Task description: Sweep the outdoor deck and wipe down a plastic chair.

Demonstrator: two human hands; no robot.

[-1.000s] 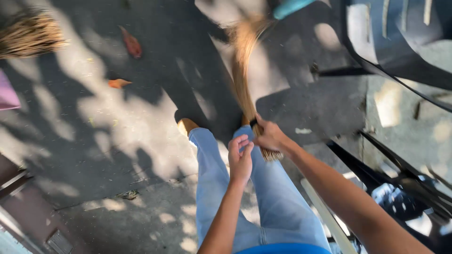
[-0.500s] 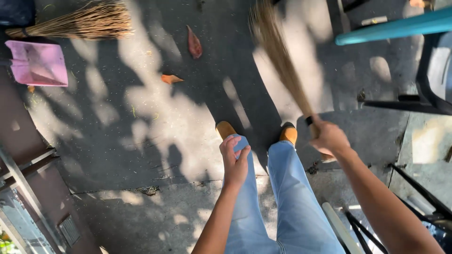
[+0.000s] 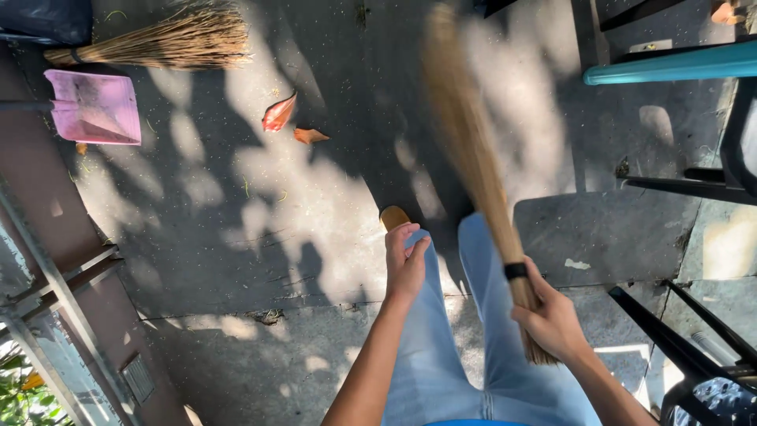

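A: What has the right hand (image 3: pixel 552 319) got hold of?

B: A stick broom (image 3: pixel 473 158), a bundle of thin tan straws. The fingers are wrapped fully round its bound end, just below a black band. The brush end reaches away from that hand, up over the concrete ground (image 3: pixel 236 237), and is blurred.

A: And the left hand (image 3: pixel 404 264)?

B: Holding nothing. It rests on the thigh of the light blue jeans (image 3: pixel 441 363), fingers loosely curled, left of the broom and well apart from it.

A: What lies around the broom?

B: Left of its brush end, two dry orange leaves (image 3: pixel 288 122) lie on the ground, close together. Further left of the broom sit a pink dustpan (image 3: pixel 95 106) and, just above that, a second stick broom (image 3: pixel 158 39) lying flat. A tan shoe tip (image 3: pixel 394 215) shows just left of the broom's shaft, above the left hand. Right of the broom stands a teal bar (image 3: pixel 670 67) and dark chair legs (image 3: pixel 686 185).
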